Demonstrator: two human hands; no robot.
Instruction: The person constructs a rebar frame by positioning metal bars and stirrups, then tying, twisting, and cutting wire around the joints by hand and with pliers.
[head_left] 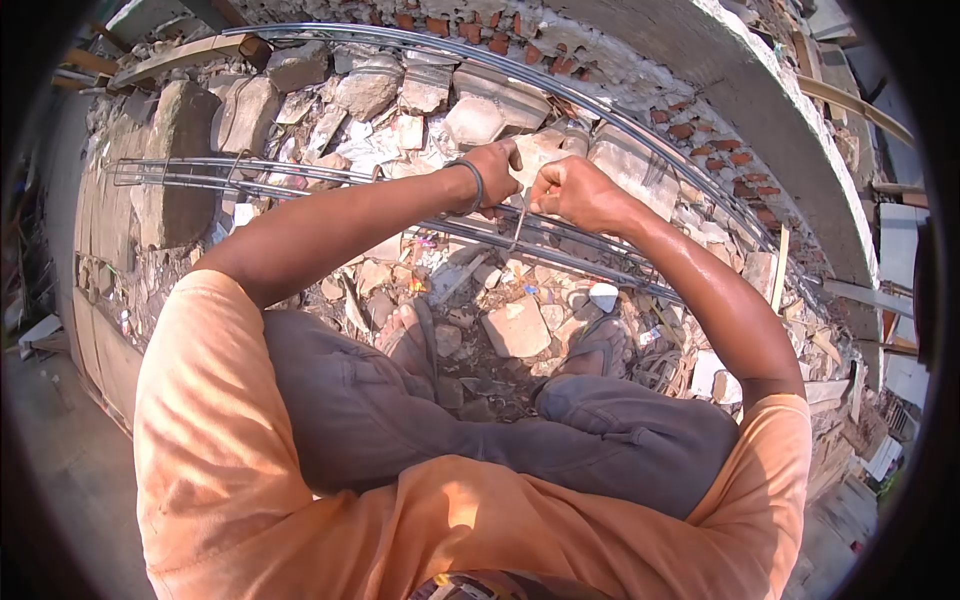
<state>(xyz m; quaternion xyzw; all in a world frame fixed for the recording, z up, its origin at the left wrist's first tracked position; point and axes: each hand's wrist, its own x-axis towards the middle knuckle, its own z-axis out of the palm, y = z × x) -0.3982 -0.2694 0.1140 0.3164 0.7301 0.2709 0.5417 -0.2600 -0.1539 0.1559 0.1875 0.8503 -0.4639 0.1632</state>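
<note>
A long cage of thin steel reinforcing bars (580, 262) runs across the view in front of my knees, over the rubble. A bent steel stirrup (519, 226) crosses the bars between my hands. My left hand (490, 176), with a dark band at the wrist, is closed at the bars just left of the stirrup; what its fingers hold is hidden. Just right of the stirrup's upper end, my right hand (578, 194) is closed in a pinch, on something too small to make out.
Broken concrete blocks (183, 165) and loose rubble surround my sandalled feet (405, 340). Several long loose bars (600, 108) curve along the broken brick wall (720, 160) beyond the cage. A wooden plank (185, 58) lies at the far left.
</note>
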